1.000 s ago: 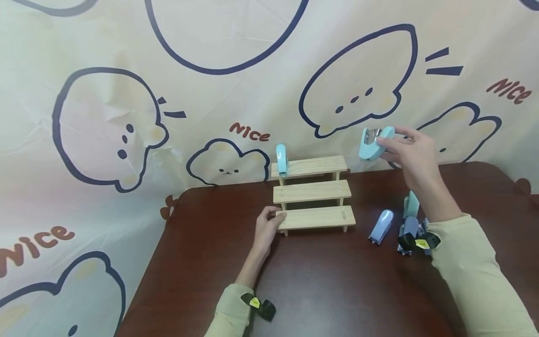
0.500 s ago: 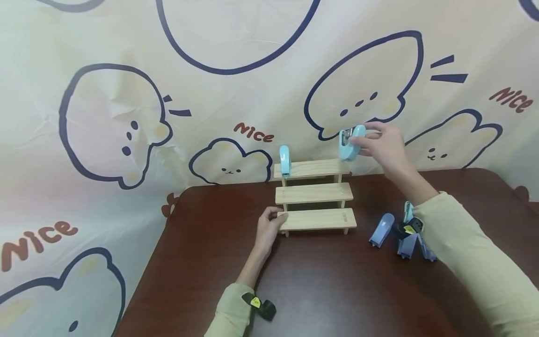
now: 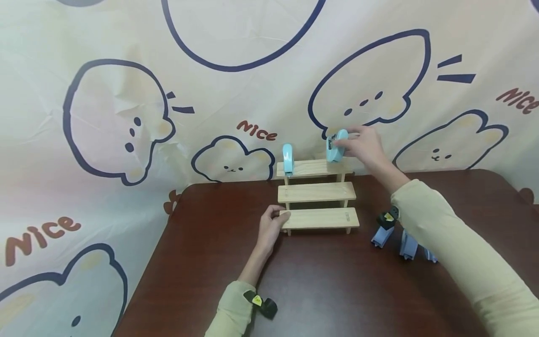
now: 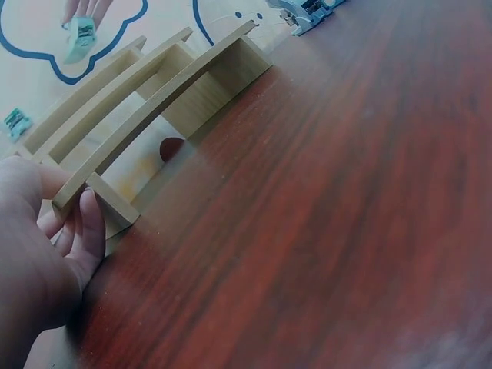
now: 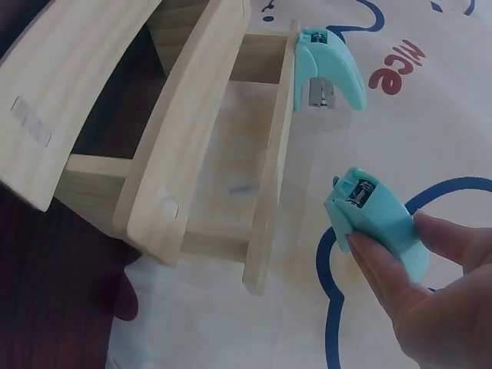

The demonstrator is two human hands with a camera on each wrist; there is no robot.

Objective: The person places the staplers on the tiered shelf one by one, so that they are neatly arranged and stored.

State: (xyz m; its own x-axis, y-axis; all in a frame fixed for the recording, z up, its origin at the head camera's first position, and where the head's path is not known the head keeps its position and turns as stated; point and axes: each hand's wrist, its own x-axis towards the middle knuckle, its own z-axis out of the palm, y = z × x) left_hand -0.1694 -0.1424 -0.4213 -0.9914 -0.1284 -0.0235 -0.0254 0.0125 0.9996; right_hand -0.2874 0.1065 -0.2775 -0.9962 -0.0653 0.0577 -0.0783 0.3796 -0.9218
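Observation:
My left hand (image 3: 269,229) grips the left end of the lowest step of a three-step wooden rack (image 3: 320,219), thumb on top; the left wrist view shows its fingers curled round the board's end (image 4: 71,192). In my right hand (image 3: 365,144) a light-blue stapler (image 3: 337,146) is pinched between thumb and fingers, near the right part of the top step. The right wrist view shows this stapler (image 5: 380,219) apart from the top board (image 5: 270,177). Another light-blue stapler (image 3: 288,159) stands at the left end of the top step.
To the right of the rack, blue-purple staplers (image 3: 407,245) lie on the dark red-brown table (image 3: 202,262), partly hidden under my right sleeve (image 3: 446,234). Behind the table hangs a pale cloth (image 3: 227,103) with cartoon drawings.
My right hand has moved left with the light-blue stapler, from right of the rack to its top step. My left hand keeps its grip on the lowest step.

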